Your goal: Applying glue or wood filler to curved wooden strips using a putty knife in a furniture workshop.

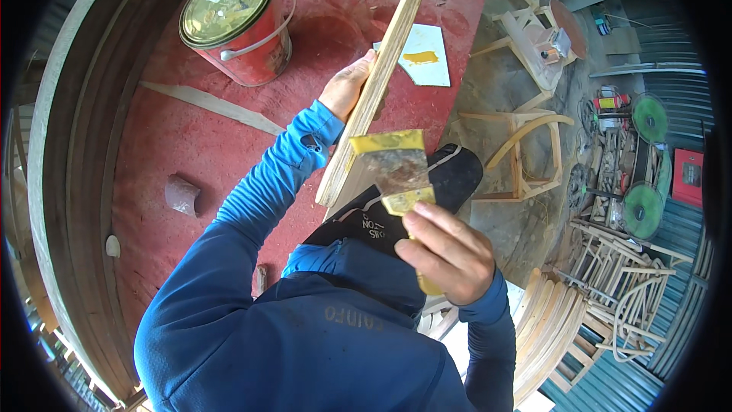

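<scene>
My left hand is wrapped round a long, slightly curved plywood strip, which slants from the far edge down toward my lap. My right hand holds a putty knife by its yellow handle, blade pointing up and away. Yellow paste coats the blade's tip, and the flat of the blade is smeared grey-brown. In this view the knife overlaps the strip's near part; whether they touch I cannot tell. Beyond the strip, a white angular board carries a dab of yellow paste.
A red lidded can with a wire handle stands at the far left of the red tabletop. A flat wood sliver and curled sandpaper lie nearer. Stools, green fans and stacked curved wood fill the right.
</scene>
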A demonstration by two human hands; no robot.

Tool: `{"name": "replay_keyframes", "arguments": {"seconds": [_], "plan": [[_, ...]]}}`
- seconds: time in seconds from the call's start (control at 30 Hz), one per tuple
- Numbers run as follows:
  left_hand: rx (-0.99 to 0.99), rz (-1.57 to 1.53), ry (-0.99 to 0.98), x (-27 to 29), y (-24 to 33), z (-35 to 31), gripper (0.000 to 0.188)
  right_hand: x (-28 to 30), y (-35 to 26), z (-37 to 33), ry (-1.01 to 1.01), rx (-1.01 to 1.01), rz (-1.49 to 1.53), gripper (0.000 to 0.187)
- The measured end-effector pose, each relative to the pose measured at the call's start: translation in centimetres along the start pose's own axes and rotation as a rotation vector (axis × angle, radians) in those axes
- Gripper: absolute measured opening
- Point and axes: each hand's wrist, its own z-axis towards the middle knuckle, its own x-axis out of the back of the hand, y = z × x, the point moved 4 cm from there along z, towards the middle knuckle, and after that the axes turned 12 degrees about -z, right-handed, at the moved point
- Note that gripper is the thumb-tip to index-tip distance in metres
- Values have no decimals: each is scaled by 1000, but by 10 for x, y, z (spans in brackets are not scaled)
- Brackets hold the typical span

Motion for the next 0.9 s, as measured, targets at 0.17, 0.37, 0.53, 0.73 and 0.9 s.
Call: {"name": "replay_keyframes", "arguments": {"seconds": [0.17, 0.37, 0.53, 0.73, 0.9], "plan": [[4, -5, -23, 4, -1, 1, 45, -1, -8, -9, -169, 47, 175, 17], [48, -126, -146, 27, -7, -2, 49, 18, 13, -7, -14, -168, 194, 24], [47, -106, -108, 39, -13, -12, 51, 18, 21, -8, 56, -182, 150, 25], [18, -44, -31, 56, -21, -35, 52, 6, 23, -8, 81, -195, 126, 29], [45, -95, -64, 75, -32, -53, 57, 1, 26, -10, 82, -216, 142, 28]]}}
